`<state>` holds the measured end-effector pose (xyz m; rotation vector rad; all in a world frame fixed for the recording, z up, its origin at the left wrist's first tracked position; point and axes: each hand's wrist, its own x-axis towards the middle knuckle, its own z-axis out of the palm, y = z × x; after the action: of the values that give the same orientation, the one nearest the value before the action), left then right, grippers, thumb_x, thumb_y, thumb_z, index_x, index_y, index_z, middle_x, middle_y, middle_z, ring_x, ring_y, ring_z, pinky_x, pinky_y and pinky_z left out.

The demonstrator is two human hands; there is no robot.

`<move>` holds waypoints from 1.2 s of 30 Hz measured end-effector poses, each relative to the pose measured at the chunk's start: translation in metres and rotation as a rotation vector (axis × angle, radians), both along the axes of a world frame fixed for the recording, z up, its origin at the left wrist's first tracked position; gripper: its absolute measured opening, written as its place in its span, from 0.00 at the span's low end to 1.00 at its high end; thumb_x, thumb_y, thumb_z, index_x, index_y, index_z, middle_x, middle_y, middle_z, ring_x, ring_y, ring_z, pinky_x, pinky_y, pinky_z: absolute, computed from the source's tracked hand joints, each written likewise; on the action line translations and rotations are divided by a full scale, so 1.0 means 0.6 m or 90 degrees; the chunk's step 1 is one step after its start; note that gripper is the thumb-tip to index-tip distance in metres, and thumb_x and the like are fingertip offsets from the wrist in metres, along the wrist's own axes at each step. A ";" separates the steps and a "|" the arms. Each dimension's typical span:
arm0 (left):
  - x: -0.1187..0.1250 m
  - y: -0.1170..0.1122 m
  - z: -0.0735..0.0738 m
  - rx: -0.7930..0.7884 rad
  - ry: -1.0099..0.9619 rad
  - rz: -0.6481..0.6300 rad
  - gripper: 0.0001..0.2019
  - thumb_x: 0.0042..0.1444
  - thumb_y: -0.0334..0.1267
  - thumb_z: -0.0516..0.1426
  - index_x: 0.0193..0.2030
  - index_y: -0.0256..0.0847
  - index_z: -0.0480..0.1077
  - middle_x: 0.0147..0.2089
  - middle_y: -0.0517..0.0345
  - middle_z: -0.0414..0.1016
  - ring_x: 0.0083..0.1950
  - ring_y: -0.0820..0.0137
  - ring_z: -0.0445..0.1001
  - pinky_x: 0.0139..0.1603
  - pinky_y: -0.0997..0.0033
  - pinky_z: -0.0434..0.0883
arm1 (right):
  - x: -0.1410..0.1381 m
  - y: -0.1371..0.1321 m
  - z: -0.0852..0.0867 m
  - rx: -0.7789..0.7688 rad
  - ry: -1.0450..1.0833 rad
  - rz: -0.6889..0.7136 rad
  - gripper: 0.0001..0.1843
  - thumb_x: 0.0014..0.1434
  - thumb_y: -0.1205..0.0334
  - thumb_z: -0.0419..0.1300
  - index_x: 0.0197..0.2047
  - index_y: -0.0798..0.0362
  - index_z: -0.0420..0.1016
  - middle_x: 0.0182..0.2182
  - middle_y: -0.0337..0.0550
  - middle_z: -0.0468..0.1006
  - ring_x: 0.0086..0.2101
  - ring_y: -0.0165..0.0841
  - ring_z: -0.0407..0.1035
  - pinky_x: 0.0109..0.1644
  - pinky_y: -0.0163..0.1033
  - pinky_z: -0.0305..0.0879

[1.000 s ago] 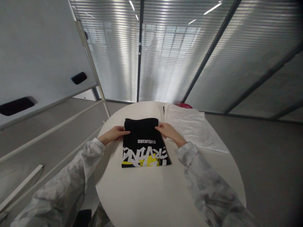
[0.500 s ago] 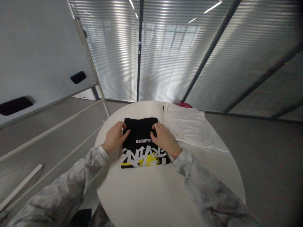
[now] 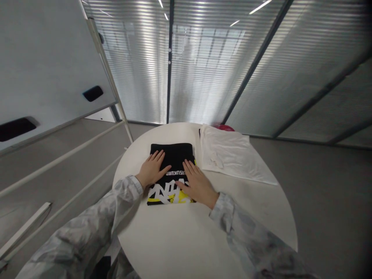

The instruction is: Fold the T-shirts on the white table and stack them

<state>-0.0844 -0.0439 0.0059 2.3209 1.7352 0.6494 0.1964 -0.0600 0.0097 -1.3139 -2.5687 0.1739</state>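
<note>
On the round counter (image 3: 203, 232) the folded black shirt (image 3: 174, 153) lies just beside a white cloth (image 3: 232, 157). A second ago the hands sat at its side edges. Now the left hand (image 3: 153, 170) and right hand (image 3: 195, 184) lie flat on top, each grip spread, pinching nothing. They have slid inward, pressing the fold down, so the shirt looks folded and is being smoothed.

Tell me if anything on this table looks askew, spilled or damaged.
Nothing stands out. The black shirt lies folded square under the left hand and right hand; the white cloth beside it lies flat.
</note>
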 end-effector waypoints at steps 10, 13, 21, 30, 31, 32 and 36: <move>0.019 0.023 -0.013 0.050 0.083 0.042 0.41 0.75 0.64 0.50 0.84 0.38 0.58 0.86 0.46 0.54 0.87 0.47 0.51 0.86 0.42 0.53 | -0.026 0.156 0.034 -0.028 -0.089 -0.087 0.47 0.78 0.34 0.45 0.82 0.64 0.59 0.80 0.63 0.58 0.77 0.55 0.55 0.81 0.59 0.49; 0.018 0.022 -0.012 0.056 0.102 0.050 0.40 0.75 0.65 0.50 0.84 0.40 0.59 0.86 0.48 0.55 0.87 0.47 0.51 0.86 0.42 0.54 | -0.038 0.202 0.026 -0.040 -0.078 -0.116 0.42 0.79 0.40 0.46 0.83 0.61 0.56 0.82 0.57 0.55 0.79 0.54 0.51 0.80 0.60 0.49; 0.016 0.026 -0.010 0.060 0.082 0.065 0.40 0.75 0.65 0.50 0.82 0.38 0.62 0.85 0.46 0.58 0.86 0.47 0.53 0.85 0.43 0.55 | -0.052 0.267 0.004 0.011 0.209 -0.194 0.29 0.73 0.62 0.55 0.74 0.59 0.68 0.71 0.63 0.71 0.66 0.48 0.70 0.73 0.49 0.63; 0.013 0.025 -0.007 0.063 0.069 0.066 0.39 0.75 0.64 0.52 0.80 0.38 0.64 0.84 0.45 0.60 0.86 0.47 0.54 0.86 0.44 0.56 | -0.010 0.372 0.036 -0.292 0.486 -0.240 0.06 0.61 0.62 0.66 0.41 0.52 0.83 0.42 0.46 0.86 0.43 0.37 0.78 0.52 0.40 0.73; 0.013 0.024 -0.008 0.064 0.069 0.066 0.39 0.75 0.64 0.52 0.80 0.37 0.64 0.84 0.45 0.59 0.86 0.47 0.54 0.85 0.44 0.56 | -0.010 0.377 0.038 -0.327 0.517 -0.234 0.07 0.62 0.61 0.65 0.42 0.52 0.82 0.40 0.45 0.85 0.39 0.35 0.77 0.47 0.39 0.73; 0.012 0.024 -0.008 0.064 0.068 0.065 0.39 0.75 0.64 0.52 0.80 0.37 0.64 0.84 0.45 0.59 0.86 0.47 0.54 0.85 0.44 0.56 | -0.011 0.380 0.039 -0.364 0.546 -0.228 0.07 0.62 0.61 0.65 0.42 0.52 0.81 0.38 0.44 0.85 0.35 0.34 0.76 0.42 0.38 0.73; 0.011 0.025 -0.010 0.068 0.060 0.065 0.39 0.75 0.64 0.52 0.80 0.39 0.64 0.84 0.45 0.59 0.86 0.47 0.54 0.85 0.44 0.56 | -0.022 0.389 0.038 -0.491 0.664 -0.198 0.03 0.60 0.62 0.64 0.37 0.52 0.76 0.30 0.44 0.81 0.27 0.34 0.72 0.33 0.37 0.69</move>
<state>-0.0776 -0.0292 -0.0001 2.3822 1.9149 0.6759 0.1834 0.1733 0.0328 -1.2750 -1.3998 1.4407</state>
